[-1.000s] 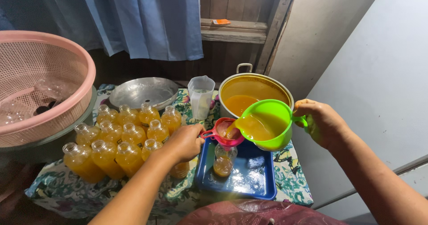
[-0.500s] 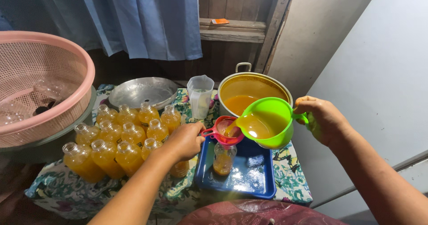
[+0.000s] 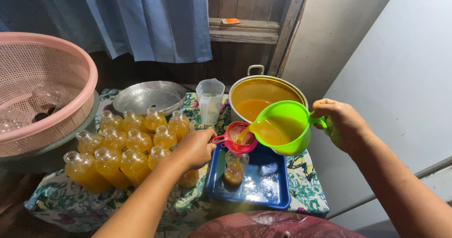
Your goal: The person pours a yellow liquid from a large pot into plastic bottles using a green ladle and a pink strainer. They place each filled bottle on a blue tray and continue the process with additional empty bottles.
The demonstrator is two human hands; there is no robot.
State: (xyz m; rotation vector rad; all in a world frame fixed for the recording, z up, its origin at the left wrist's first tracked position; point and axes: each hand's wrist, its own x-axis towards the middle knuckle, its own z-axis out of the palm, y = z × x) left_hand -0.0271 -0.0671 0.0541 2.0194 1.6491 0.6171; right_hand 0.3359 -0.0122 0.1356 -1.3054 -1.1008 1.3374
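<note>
Beside the big pot (image 3: 266, 96) at twelve o'clock, the right hand (image 3: 343, 125) grips a tilted green jug (image 3: 281, 127), pouring orange liquid into the red funnel (image 3: 235, 139) held by the left hand (image 3: 195, 148) over a small bottle (image 3: 234, 168) in the blue tray (image 3: 263, 191); filling seems underway, calling for steady tilt.
</note>
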